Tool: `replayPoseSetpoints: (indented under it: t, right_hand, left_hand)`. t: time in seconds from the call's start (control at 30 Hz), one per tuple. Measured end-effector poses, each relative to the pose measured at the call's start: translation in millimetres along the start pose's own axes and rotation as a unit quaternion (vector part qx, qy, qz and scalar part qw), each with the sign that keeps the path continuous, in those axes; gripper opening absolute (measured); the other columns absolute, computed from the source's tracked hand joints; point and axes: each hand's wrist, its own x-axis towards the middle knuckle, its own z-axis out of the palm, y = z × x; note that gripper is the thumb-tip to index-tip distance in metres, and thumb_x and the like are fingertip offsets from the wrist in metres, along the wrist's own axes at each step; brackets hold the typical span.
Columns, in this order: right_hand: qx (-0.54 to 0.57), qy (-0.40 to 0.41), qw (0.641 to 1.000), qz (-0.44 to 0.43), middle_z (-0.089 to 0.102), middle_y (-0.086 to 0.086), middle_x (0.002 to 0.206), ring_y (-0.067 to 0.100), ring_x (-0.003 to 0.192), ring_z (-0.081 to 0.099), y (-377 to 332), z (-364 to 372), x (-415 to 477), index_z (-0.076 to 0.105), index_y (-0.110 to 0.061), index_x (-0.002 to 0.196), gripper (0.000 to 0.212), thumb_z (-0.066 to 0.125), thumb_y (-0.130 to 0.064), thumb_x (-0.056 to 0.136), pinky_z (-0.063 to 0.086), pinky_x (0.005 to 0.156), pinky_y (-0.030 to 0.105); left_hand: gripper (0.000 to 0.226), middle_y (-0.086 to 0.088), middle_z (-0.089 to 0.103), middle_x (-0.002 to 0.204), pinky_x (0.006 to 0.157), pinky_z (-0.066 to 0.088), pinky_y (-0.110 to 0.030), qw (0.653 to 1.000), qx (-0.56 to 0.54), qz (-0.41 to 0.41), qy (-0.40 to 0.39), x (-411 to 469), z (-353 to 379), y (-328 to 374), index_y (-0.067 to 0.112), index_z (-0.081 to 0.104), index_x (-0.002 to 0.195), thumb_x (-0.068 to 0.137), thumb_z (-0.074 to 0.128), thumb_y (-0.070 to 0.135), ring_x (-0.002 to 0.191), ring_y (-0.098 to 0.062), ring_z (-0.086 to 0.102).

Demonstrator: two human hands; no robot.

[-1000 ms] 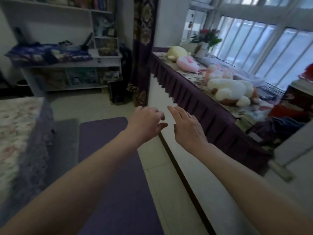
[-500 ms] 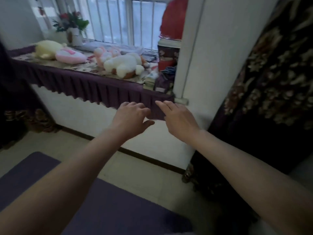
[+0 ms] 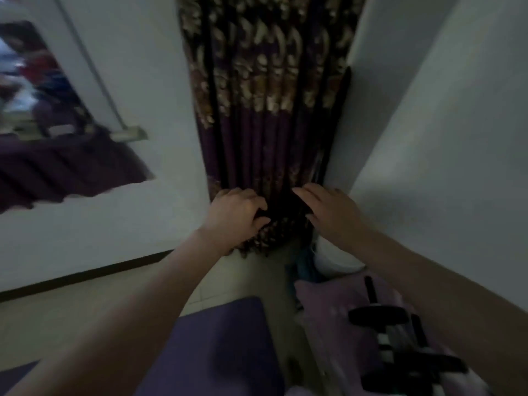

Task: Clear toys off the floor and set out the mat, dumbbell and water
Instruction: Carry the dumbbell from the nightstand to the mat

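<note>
The purple mat [image 3: 220,347] lies flat on the tiled floor at the bottom centre, partly under my left forearm. A dumbbell [image 3: 380,315] with black plates rests on a pinkish cloth [image 3: 328,318] at the lower right, partly hidden by my right forearm. My left hand [image 3: 234,215] hovers in front of the hem of a dark purple, gold-patterned curtain [image 3: 265,110], fingers loosely curled and holding nothing. My right hand [image 3: 331,212] is beside it, fingers spread, empty. No water container shows.
A white wall corner [image 3: 400,138] juts out right of the curtain. A white bucket-like container [image 3: 334,261] and something teal [image 3: 305,267] stand on the floor under my right wrist. The purple-skirted window ledge [image 3: 65,167] is at the left, blurred.
The view has swung right, from the window ledge with plush toys to the curtain and wall corner. Both hands keep their pose out front. The dumbbell has come into view.
</note>
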Motion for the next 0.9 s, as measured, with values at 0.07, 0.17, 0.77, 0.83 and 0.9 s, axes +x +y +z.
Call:
replayPoseSetpoints:
  t: [0.07, 0.17, 0.77, 0.83, 0.9]
  right_hand:
    - [0.012, -0.011, 0.999, 0.048, 0.055, 0.015, 0.134, 0.034, 0.108, 0.061, 30, 2, -35, 0.046, -0.011, 0.139, 0.061, 0.068, -0.01, 0.082, 0.05, 0.086, 0.042]
    - [0.024, -0.036, 0.992, 0.117, 0.048, 0.009, 0.142, 0.031, 0.118, 0.054, 70, 6, -86, 0.04, -0.017, 0.143, 0.059, 0.061, -0.016, 0.088, 0.045, 0.093, 0.041]
    - [0.049, -0.072, 0.895, 0.437, 0.064, 0.009, 0.117, 0.032, 0.097, 0.064, 175, 62, -279, 0.057, -0.015, 0.126, 0.057, 0.072, -0.014, 0.072, 0.048, 0.08, 0.04]
    - [0.054, -0.075, 0.878, 0.47, 0.065, 0.011, 0.115, 0.034, 0.093, 0.064, 171, 64, -290, 0.058, -0.013, 0.124, 0.056, 0.071, -0.012, 0.07, 0.049, 0.077, 0.04]
    - [0.047, -0.065, 0.849, 0.522, 0.065, 0.012, 0.116, 0.035, 0.092, 0.064, 166, 65, -308, 0.058, -0.012, 0.123, 0.056, 0.072, -0.012, 0.069, 0.05, 0.076, 0.04]
  left_hand:
    - [0.033, 0.001, 0.067, 0.109, 0.087, 0.049, -0.039, 0.999, -0.01, 0.039, -0.022, 21, 25, 34, 0.026, 0.067, 0.109, 0.084, 0.061, 0.047, 0.098, -0.023, 0.062]
    - [0.037, 0.002, 0.065, 0.115, 0.088, 0.047, -0.038, 0.994, -0.011, 0.09, -0.068, 49, 56, 82, 0.028, 0.064, 0.115, 0.087, 0.055, 0.05, 0.102, -0.021, 0.06]
    - [0.04, -0.004, 0.056, 0.124, 0.086, 0.045, -0.037, 0.894, -0.054, 0.37, -0.248, 130, 176, 297, 0.021, 0.055, 0.128, 0.09, 0.056, 0.032, 0.111, -0.026, 0.052]
    - [0.042, -0.003, 0.054, 0.126, 0.083, 0.045, -0.034, 0.883, -0.057, 0.385, -0.262, 129, 188, 309, 0.023, 0.053, 0.13, 0.089, 0.057, 0.032, 0.114, -0.024, 0.05]
    - [0.045, -0.003, 0.051, 0.132, 0.079, 0.038, -0.029, 0.863, -0.058, 0.418, -0.276, 128, 205, 328, 0.021, 0.049, 0.133, 0.09, 0.058, 0.031, 0.117, -0.022, 0.048]
